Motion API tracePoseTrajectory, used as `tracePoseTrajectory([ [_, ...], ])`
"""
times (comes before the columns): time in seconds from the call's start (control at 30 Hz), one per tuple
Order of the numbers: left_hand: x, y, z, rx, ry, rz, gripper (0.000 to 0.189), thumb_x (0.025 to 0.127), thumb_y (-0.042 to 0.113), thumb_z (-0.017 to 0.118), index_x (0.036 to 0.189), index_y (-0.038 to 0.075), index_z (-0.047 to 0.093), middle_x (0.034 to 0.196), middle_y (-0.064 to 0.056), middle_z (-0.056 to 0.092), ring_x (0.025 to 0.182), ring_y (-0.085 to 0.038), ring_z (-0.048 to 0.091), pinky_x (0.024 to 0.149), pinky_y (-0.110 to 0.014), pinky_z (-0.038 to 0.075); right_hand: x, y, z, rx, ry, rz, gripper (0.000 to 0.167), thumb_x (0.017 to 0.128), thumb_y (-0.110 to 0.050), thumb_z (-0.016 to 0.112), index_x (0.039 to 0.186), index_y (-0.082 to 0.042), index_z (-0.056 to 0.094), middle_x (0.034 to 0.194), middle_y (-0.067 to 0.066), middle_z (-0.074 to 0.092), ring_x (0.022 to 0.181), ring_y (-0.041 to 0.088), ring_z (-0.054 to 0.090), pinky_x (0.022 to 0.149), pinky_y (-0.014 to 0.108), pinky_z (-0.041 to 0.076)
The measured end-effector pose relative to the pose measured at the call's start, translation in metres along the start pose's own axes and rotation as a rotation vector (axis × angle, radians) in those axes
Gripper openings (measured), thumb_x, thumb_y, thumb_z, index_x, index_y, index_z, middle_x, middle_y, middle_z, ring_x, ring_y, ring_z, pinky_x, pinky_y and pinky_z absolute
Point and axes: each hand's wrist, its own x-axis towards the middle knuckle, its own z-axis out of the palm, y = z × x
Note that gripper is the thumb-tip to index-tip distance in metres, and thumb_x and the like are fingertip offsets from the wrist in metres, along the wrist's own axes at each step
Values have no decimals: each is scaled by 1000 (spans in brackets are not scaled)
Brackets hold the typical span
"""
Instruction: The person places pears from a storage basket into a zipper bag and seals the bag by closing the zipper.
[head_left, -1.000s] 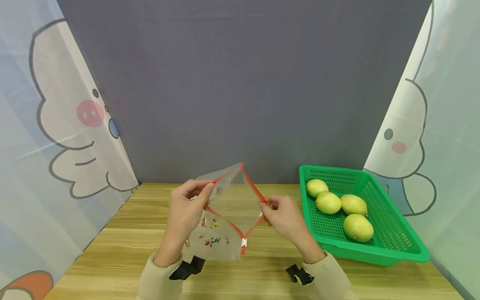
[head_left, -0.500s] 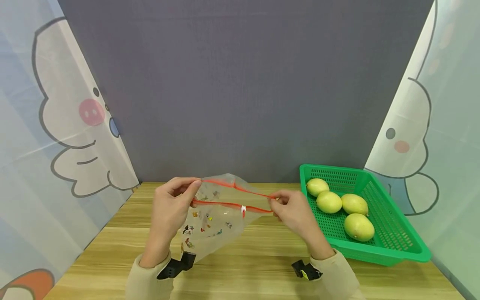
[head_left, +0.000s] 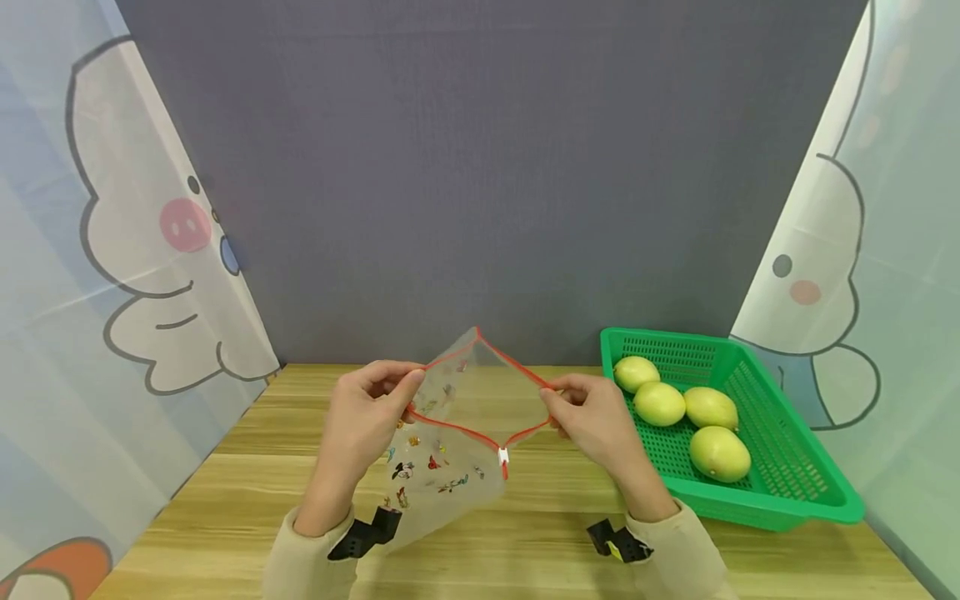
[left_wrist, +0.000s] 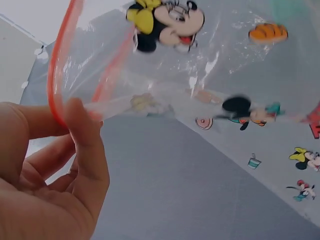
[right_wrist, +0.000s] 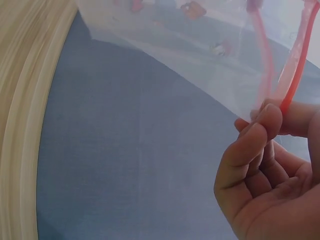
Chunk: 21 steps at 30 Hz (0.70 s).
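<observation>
A clear zip bag [head_left: 450, 475] with cartoon prints and a red zip rim hangs between my hands above the table. Its mouth is spread into a diamond, and a white slider [head_left: 503, 457] sits at the near corner. My left hand [head_left: 369, 408] pinches the left side of the rim between thumb and fingers; the left wrist view shows the red edge [left_wrist: 56, 75] running into that pinch. On the opposite side, my right hand [head_left: 592, 417] pinches the rim too, with the other fingers curled below it in the right wrist view. No contents show through the bag's film.
To the right stands a green plastic basket [head_left: 780, 510] with perforated walls, holding several yellow-green lemons [head_left: 720, 454]. The wooden table [head_left: 247, 500] ends at a dark grey backdrop [head_left: 465, 183]. Printed cartoon curtains [head_left: 45, 275] flank both sides.
The bag's mouth went from a diamond to a narrow slit as my hands pulled apart, then widened again as the left hand came back inward. Basket and lemons stayed put.
</observation>
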Motion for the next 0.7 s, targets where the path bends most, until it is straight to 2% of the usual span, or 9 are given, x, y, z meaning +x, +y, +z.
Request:
tracePoseTrajectory([
  [0.17,0,-2,6,-14,-85,-25,18,96,17,73,110,6,76,76,-14,66,61,-29,67,52,-32,57,-2,-3,2,25,19,-46,16,98,-14,70,105,-1,75,65,3,64,55,23,59,49,28,50],
  [0.3,-1,-1,14,-5,-155,-49,25,97,18,72,119,6,72,87,-16,68,62,-27,67,51,-33,57,-4,-4,4,33,26,-68,16,97,-16,71,104,-2,76,65,3,64,55,22,59,49,27,49],
  [0.4,-3,0,21,18,-202,-58,29,98,19,71,125,8,69,90,-12,68,64,-26,67,51,-33,57,-5,-5,5,23,33,-81,15,97,-16,71,103,-3,77,64,2,64,55,23,60,49,27,48],
  [0.57,-7,1,33,39,-227,-52,33,98,21,71,128,10,67,86,-7,68,65,-23,66,53,-32,57,-5,-5,6,9,45,-94,13,97,-15,72,102,-4,78,63,1,64,54,20,58,49,26,46],
  [0.7,-10,2,44,23,-241,-52,33,98,24,71,125,6,68,86,-10,68,64,-21,66,54,-33,58,-6,-6,8,2,54,-102,13,96,-14,72,101,-4,78,63,0,64,53,14,55,49,25,46],
])
